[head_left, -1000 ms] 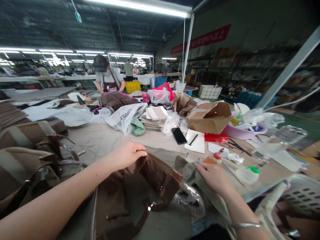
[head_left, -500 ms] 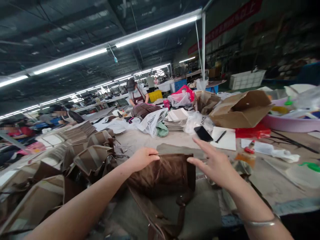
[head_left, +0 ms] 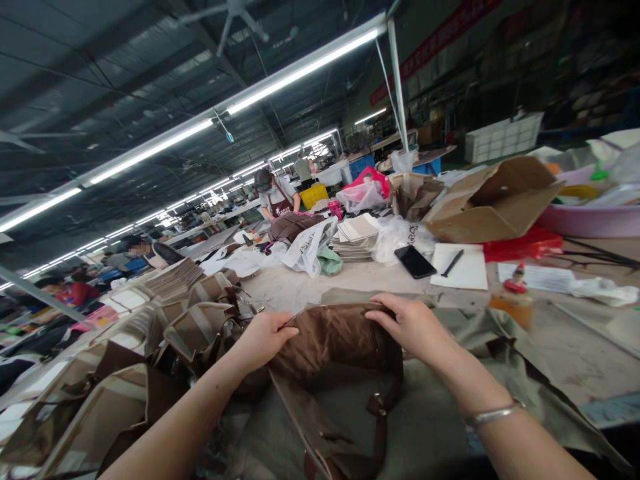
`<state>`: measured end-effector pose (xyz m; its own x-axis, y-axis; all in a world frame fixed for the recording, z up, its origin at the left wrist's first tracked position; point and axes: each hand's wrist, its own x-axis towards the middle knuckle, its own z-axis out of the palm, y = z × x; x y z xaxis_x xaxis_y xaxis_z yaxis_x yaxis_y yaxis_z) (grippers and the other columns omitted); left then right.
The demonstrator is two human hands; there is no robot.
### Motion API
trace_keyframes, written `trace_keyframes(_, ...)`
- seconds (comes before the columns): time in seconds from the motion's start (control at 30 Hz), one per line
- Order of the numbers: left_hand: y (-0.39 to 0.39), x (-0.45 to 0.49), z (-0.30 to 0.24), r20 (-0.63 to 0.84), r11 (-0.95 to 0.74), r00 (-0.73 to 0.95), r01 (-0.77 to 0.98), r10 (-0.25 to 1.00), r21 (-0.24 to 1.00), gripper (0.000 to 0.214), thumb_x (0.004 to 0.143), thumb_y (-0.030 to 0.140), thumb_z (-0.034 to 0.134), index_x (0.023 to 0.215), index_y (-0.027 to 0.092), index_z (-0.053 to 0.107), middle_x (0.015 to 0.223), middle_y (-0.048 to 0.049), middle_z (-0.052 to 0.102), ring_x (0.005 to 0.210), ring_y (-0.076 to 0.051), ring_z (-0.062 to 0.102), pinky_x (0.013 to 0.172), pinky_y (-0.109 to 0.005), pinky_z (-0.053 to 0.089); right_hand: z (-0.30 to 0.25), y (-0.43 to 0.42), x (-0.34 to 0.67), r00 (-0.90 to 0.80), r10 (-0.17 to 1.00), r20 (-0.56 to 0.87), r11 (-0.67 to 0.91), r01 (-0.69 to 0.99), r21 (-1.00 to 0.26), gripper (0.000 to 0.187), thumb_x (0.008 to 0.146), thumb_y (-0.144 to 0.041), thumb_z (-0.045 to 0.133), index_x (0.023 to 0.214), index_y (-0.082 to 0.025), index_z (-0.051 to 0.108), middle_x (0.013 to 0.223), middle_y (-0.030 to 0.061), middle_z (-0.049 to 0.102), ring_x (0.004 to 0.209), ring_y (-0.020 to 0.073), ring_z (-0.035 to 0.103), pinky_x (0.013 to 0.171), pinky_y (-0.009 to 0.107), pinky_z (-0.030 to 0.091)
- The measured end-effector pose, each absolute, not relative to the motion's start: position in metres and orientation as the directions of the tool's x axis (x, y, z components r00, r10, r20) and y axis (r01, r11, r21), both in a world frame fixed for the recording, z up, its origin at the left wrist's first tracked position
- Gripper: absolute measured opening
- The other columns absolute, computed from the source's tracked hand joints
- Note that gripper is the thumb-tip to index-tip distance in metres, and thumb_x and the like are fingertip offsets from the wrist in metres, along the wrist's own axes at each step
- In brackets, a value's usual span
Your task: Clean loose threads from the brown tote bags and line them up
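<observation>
A brown bag [head_left: 330, 337] with a shiny lining lies in front of me, its mouth spread toward me. My left hand [head_left: 265, 340] pinches the left end of its far rim between thumb and fingers. At the right end of that same rim, my right hand [head_left: 407, 323] grips the edge, thumb on the lining side. A brown strap with a metal fitting [head_left: 376, 404] hangs from the bag's right side. Under the bag spreads a dull green cloth [head_left: 425, 420], which runs out to the right past my wrist.
Several brown bags [head_left: 200, 327] stand crowded on the left. Beyond my hands lie a phone [head_left: 415, 262], a pen [head_left: 453, 263] on white paper and plastic bags [head_left: 310, 247]. A glue bottle [head_left: 514, 300] and an open carton [head_left: 493, 200] are on the right. A co-worker [head_left: 277, 193] stands across the table.
My right hand, spread beside the bag's right edge before, has moved in and closed on the rim. My left hand keeps its pinch. The rim now bows outward between the hands.
</observation>
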<state>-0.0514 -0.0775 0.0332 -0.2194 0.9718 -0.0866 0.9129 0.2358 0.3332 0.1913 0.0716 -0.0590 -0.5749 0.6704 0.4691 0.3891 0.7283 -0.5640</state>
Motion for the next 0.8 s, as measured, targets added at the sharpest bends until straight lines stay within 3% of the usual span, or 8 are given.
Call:
trace_keyframes(0.07,-0.079,-0.054,0.032,-0.090,0.189,-0.169,0.927,0.982,0.324,0.027,0.079,0.035,0.048,0.075,0.015,0.066,0.068,-0.0006,0.063,0.069,-0.017,0.056,0.066,-0.024,0.041,-0.058,0.074,0.194,-0.562,0.697,0.446,0.706,0.425,-0.567,0.019,0.085,-0.043,0.052,0.090,-0.026,0.060,0.083,-0.0019,0.069,0.073,0.0174,0.063,0.061,0.025,0.041)
trace_keyframes(0.23,-0.084,-0.064,0.036,-0.234,0.119,-0.001,0.863,0.972,0.491,0.027,0.081,0.033,0.048,0.084,0.014,0.066,0.079,-0.0007,0.065,0.076,-0.016,0.056,0.070,-0.021,0.041,-0.054,0.078,0.200,-0.609,0.685,0.399,0.701,0.402,-0.589,0.022,0.083,-0.046,0.053,0.079,-0.025,0.059,0.068,-0.0037,0.063,0.063,0.0148,0.057,0.056,0.023,0.036)
trace_keyframes(0.37,-0.081,-0.065,0.047,-0.331,0.157,0.000,0.882,0.944,0.445,0.025,0.080,0.033,0.048,0.082,0.015,0.064,0.077,-0.0001,0.064,0.075,-0.017,0.057,0.068,-0.022,0.042,-0.055,0.080,0.199,-0.612,0.657,0.440,0.712,0.312,-0.629,0.023,0.085,-0.043,0.052,0.076,-0.022,0.057,0.065,-0.0029,0.059,0.061,0.0135,0.053,0.057,0.023,0.036)
trace_keyframes(0.47,-0.077,-0.059,0.058,-0.403,0.159,0.022,0.898,0.915,0.410,0.030,0.074,0.034,0.056,0.098,0.018,0.064,0.091,-0.0011,0.068,0.085,-0.020,0.060,0.075,-0.024,0.045,-0.056,0.082,0.198,-0.620,0.644,0.449,0.711,0.266,-0.651,0.023,0.085,-0.041,0.052,0.075,-0.021,0.057,0.063,-0.0026,0.057,0.060,0.0132,0.052,0.058,0.023,0.037)
trace_keyframes(0.57,-0.073,-0.048,0.066,-0.304,0.107,0.016,0.918,0.952,0.383,0.063,0.066,0.040,0.067,0.125,0.023,0.051,0.122,-0.0046,0.058,0.109,-0.025,0.053,0.093,-0.029,0.039,-0.056,0.083,0.198,-0.626,0.640,0.446,0.704,0.245,-0.667,0.022,0.085,-0.040,0.053,0.075,-0.021,0.057,0.064,-0.0033,0.057,0.061,0.0129,0.052,0.058,0.022,0.037)
trace_keyframes(0.63,-0.066,-0.037,0.066,-0.233,0.092,-0.001,0.921,0.972,0.378,0.071,0.066,0.046,0.066,0.131,0.024,0.045,0.132,-0.0051,0.050,0.116,-0.026,0.049,0.096,-0.030,0.037,-0.056,0.083,0.199,-0.635,0.635,0.441,0.702,0.234,-0.673,0.022,0.085,-0.039,0.054,0.074,-0.021,0.057,0.063,-0.0039,0.056,0.061,0.0125,0.052,0.058,0.022,0.036)
trace_keyframes(0.7,-0.055,-0.026,0.059,-0.178,0.111,-0.043,0.913,0.983,0.393,0.064,0.071,0.051,0.060,0.127,0.023,0.050,0.129,-0.0050,0.053,0.112,-0.024,0.052,0.091,-0.029,0.041,-0.056,0.083,0.199,-0.640,0.628,0.442,0.701,0.220,-0.678,0.021,0.085,-0.038,0.054,0.074,-0.021,0.057,0.064,-0.0040,0.056,0.062,0.0122,0.051,0.059,0.022,0.036)
trace_keyframes(0.8,-0.037,-0.014,0.044,-0.075,0.101,-0.079,0.925,0.994,0.366,0.042,0.078,0.050,0.051,0.106,0.021,0.065,0.108,-0.0037,0.067,0.097,-0.022,0.060,0.079,-0.026,0.045,-0.056,0.083,0.199,-0.636,0.632,0.443,0.697,0.216,-0.684,0.020,0.084,-0.037,0.055,0.074,-0.021,0.057,0.064,-0.0040,0.056,0.062,0.0120,0.051,0.059,0.022,0.035)
